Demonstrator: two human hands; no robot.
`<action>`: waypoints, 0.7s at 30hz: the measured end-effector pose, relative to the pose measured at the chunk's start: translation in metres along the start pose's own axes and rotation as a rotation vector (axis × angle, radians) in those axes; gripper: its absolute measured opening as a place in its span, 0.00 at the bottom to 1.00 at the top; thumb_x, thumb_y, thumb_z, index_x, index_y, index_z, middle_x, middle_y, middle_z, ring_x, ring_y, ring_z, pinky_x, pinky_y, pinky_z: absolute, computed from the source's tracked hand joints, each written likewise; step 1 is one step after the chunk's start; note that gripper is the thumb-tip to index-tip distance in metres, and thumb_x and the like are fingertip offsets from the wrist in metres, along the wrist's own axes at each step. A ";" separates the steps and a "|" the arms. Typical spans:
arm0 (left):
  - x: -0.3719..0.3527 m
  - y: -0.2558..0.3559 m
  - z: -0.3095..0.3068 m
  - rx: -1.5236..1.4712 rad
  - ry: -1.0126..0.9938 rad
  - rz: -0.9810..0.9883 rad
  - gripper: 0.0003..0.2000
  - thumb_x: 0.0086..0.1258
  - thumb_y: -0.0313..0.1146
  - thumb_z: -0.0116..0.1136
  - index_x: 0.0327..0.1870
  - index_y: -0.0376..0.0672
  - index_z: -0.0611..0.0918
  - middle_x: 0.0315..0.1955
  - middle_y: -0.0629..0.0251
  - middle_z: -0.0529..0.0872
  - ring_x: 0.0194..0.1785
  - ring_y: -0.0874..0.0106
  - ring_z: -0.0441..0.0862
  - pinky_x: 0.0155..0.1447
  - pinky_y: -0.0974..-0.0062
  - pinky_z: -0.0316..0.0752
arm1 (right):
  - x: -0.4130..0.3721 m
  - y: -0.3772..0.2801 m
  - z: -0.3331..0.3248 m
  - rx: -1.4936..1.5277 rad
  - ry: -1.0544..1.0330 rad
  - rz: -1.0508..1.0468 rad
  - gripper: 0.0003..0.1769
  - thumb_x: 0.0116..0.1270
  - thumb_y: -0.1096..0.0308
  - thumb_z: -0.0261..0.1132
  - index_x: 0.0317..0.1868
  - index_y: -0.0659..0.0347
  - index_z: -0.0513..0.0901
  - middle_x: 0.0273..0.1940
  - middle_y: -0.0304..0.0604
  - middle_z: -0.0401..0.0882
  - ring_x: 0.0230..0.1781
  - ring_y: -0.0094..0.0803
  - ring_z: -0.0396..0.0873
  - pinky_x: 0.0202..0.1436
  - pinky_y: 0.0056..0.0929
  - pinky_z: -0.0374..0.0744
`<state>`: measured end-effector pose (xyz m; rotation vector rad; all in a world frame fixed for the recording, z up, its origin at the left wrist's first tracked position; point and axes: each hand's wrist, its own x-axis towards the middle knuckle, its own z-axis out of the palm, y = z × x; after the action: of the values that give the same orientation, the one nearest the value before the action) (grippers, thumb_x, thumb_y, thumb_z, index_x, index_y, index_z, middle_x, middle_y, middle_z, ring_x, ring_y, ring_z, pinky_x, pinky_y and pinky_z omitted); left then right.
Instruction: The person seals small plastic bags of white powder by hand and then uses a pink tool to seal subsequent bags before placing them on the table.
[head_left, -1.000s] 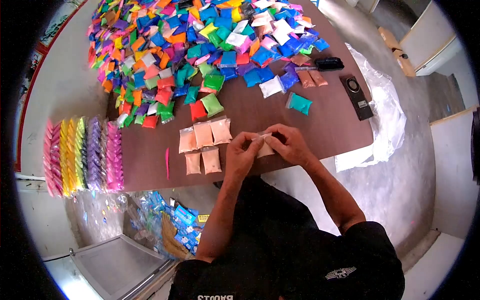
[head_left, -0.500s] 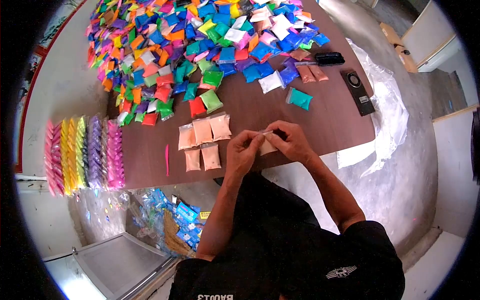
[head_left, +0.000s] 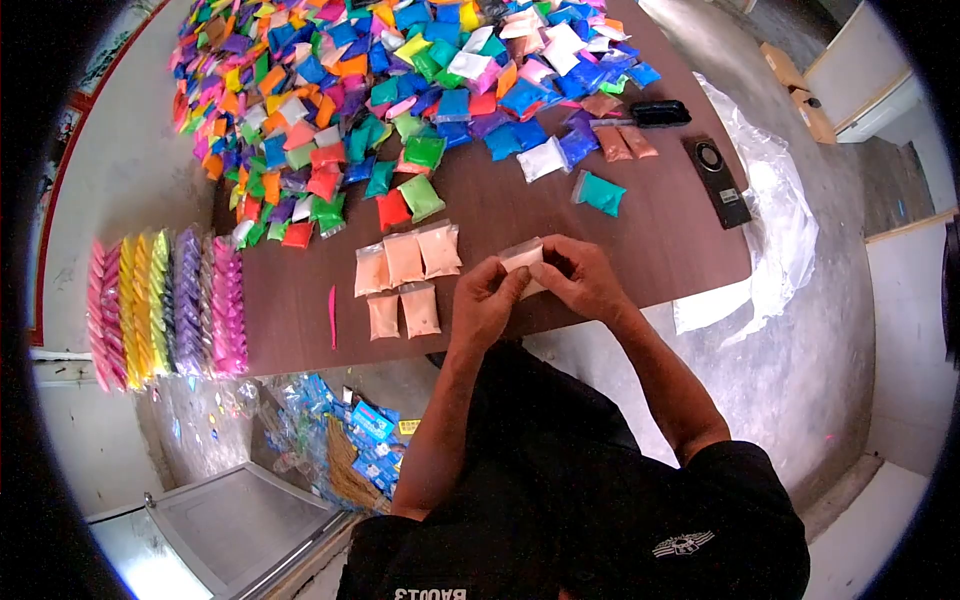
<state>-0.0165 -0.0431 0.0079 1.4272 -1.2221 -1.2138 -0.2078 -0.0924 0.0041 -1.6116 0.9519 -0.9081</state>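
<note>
Between both hands is a small clear packet of peach-coloured material [head_left: 521,256], over the table's front edge area. My left hand [head_left: 486,300] pinches its left side with thumb and fingers. On the right side, my right hand [head_left: 578,280] grips the same packet, its thumb pressed on the front. Just left of my hands lie several peach packets [head_left: 405,258] in two rows, flat on the brown table [head_left: 600,258]. A pink plastic tool [head_left: 333,318] rests further left.
A large heap of coloured packets [head_left: 400,90] covers the back. Strips of bagged packets [head_left: 170,305] lie at the left edge. At the right are a teal packet [head_left: 600,193], a black phone-like device [head_left: 717,183], a black item [head_left: 660,113] and clear plastic sheeting [head_left: 775,220].
The packet between my hands has tilted upward, so more of its upper part shows above my fingers. My right hand has shifted slightly, and both hands still grip the packet.
</note>
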 end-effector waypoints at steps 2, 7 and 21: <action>0.001 -0.001 -0.001 0.039 -0.006 0.005 0.11 0.75 0.37 0.68 0.46 0.37 0.88 0.34 0.69 0.88 0.37 0.80 0.80 0.41 0.78 0.76 | 0.000 0.007 0.000 0.008 -0.009 -0.023 0.12 0.73 0.66 0.69 0.51 0.64 0.85 0.37 0.41 0.85 0.36 0.24 0.80 0.41 0.27 0.80; 0.001 -0.005 0.002 0.098 -0.017 0.059 0.12 0.75 0.36 0.68 0.48 0.36 0.88 0.35 0.66 0.89 0.38 0.78 0.83 0.43 0.77 0.78 | 0.001 0.009 -0.001 0.002 0.015 -0.082 0.11 0.74 0.69 0.68 0.51 0.65 0.85 0.38 0.37 0.84 0.38 0.21 0.79 0.43 0.24 0.80; 0.004 0.008 -0.003 0.223 -0.081 -0.051 0.13 0.75 0.36 0.67 0.51 0.36 0.87 0.39 0.66 0.91 0.41 0.77 0.86 0.47 0.75 0.81 | 0.002 0.016 0.003 0.119 0.060 -0.055 0.15 0.72 0.67 0.70 0.56 0.65 0.84 0.43 0.45 0.88 0.41 0.27 0.85 0.45 0.30 0.84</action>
<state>-0.0146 -0.0478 0.0160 1.5922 -1.4211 -1.2095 -0.2063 -0.0955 -0.0119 -1.5236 0.8814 -1.0365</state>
